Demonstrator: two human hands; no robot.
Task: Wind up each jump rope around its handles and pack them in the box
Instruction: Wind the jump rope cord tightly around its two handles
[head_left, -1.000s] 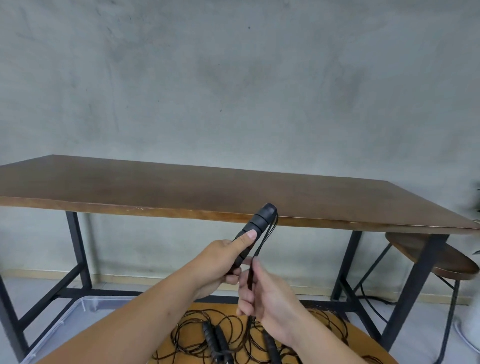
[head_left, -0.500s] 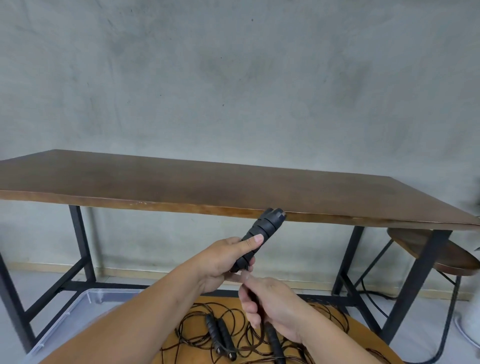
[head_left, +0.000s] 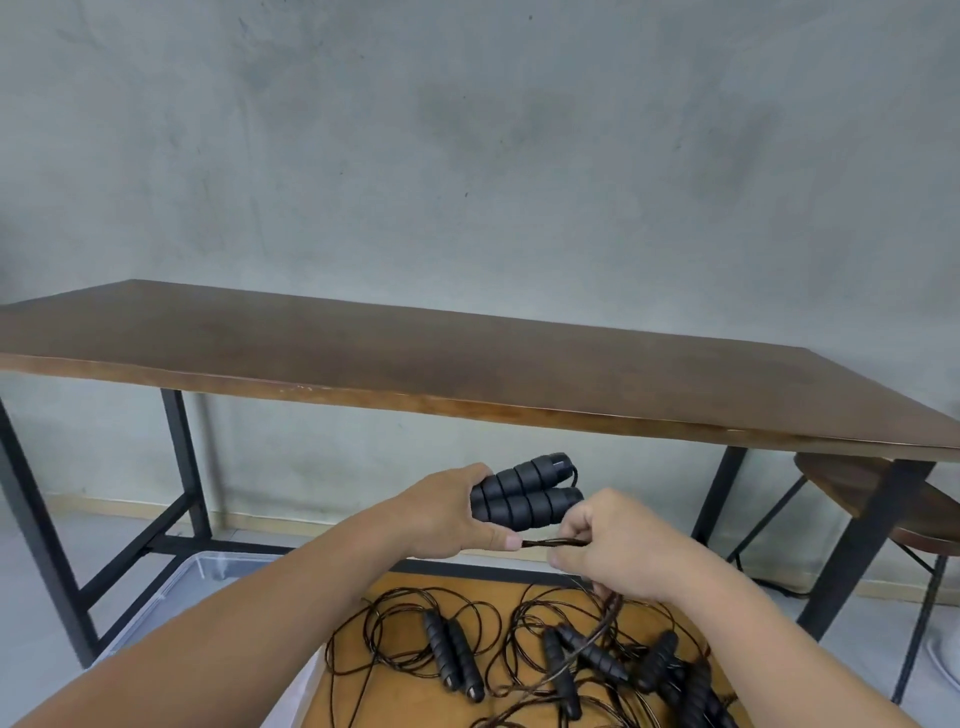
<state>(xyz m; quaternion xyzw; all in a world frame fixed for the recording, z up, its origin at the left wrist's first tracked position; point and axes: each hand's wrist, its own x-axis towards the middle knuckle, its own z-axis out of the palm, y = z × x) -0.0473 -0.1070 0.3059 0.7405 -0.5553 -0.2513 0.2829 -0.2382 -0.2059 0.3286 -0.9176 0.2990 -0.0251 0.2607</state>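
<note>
My left hand (head_left: 451, 512) grips two black ribbed jump rope handles (head_left: 527, 493), held side by side and lying nearly level. My right hand (head_left: 615, 553) pinches that rope's thin dark cord (head_left: 543, 543), which runs taut from my left thumb to my right fingers and then drops down to the pile. Below lie several more jump ropes (head_left: 571, 660) with black handles and tangled cords on a round orange-brown stool top (head_left: 415, 587). A clear plastic box (head_left: 208, 564) stands on the floor at the lower left, mostly hidden by my left arm.
A long brown wooden table (head_left: 467, 358) on black metal legs stands in front of me against a grey wall. A round wooden stool (head_left: 857, 483) with thin black legs sits under the table's right end.
My left hand turned the handles from pointing up to lying nearly level. My right hand rose from below to beside the handles, pulling the cord taut. The camera tilted down, showing more of the pile.
</note>
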